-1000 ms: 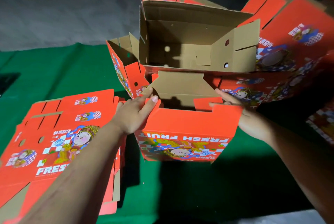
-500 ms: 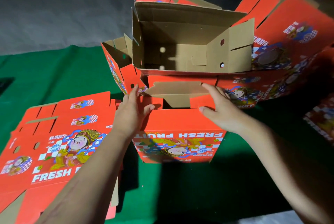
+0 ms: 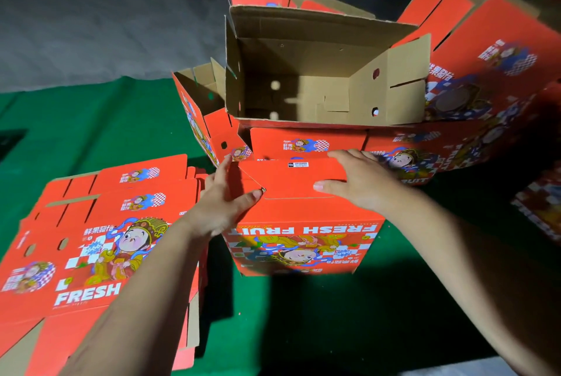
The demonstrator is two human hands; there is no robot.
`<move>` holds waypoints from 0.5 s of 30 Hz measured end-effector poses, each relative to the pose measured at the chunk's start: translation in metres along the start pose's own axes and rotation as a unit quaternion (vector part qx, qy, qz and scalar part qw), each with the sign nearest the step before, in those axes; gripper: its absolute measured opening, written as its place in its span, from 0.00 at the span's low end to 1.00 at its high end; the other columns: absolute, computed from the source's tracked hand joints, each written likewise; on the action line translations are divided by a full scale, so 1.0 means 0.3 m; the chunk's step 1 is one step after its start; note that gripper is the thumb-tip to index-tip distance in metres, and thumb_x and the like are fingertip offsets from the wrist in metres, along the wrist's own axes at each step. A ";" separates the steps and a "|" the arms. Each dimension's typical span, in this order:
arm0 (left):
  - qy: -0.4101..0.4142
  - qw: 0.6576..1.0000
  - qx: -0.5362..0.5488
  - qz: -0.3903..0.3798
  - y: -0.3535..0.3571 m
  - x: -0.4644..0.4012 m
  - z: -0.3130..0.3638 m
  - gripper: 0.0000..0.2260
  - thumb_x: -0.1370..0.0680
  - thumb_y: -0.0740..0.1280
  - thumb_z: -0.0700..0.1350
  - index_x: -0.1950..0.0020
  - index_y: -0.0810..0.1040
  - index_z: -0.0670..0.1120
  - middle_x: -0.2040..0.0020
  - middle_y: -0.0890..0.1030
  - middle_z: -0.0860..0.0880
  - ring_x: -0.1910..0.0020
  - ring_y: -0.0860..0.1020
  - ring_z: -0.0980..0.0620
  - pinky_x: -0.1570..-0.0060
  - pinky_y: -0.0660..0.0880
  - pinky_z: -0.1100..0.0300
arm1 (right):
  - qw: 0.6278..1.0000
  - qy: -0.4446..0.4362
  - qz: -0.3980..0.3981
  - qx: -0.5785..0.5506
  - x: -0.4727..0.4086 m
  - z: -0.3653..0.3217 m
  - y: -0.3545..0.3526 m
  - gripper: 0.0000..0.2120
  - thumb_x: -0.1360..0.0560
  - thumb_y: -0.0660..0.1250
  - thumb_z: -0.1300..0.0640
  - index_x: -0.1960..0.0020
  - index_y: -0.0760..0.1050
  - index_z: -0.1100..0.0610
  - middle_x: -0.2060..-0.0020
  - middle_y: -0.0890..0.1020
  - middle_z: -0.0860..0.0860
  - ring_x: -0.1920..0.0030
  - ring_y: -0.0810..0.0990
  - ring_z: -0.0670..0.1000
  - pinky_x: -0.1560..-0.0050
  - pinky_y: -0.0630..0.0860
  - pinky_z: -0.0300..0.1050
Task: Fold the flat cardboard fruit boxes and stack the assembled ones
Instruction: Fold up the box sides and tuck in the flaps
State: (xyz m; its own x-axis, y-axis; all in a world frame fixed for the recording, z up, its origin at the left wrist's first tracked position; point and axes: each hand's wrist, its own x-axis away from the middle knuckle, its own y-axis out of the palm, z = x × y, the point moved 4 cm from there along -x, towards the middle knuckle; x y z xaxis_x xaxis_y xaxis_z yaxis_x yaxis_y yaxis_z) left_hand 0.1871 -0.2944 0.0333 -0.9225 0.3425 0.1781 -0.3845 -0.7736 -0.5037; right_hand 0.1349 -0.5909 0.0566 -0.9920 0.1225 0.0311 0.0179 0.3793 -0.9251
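Flaps now folded down flat on red box [image 3: 303, 242], mid counter [image 3: 121, 126]. L hand [image 3: 226, 204] & R hand [image 3: 353, 181] press top w/ straight fingers, gripping nothing. Flat boxes [image 3: 100, 239] left; assembled stack [image 3: 318, 84] far.

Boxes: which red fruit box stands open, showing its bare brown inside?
The open box behind the hands, atop the pile; the box being folded has its flaps pressed shut.
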 end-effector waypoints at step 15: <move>0.205 0.941 -0.168 0.211 0.008 0.161 0.066 0.32 0.34 0.68 0.78 0.40 0.71 0.59 0.35 0.69 0.57 0.35 0.66 0.52 0.38 0.60 0.55 | 0.930 0.017 0.288 -0.226 0.051 0.005 -0.100 0.19 0.27 0.75 0.42 0.46 0.78 0.55 0.45 0.73 0.50 0.45 0.76 0.51 0.45 0.70 0.43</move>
State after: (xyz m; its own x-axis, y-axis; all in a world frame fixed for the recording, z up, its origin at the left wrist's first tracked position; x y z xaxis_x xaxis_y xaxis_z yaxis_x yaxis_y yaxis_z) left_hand 0.1410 -0.2902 0.0574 -0.8730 0.2733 -0.4039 0.1086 -0.6985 -0.7073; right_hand 0.1192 -0.6018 0.0841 -0.7968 0.4513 -0.4017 0.6041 0.5869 -0.5390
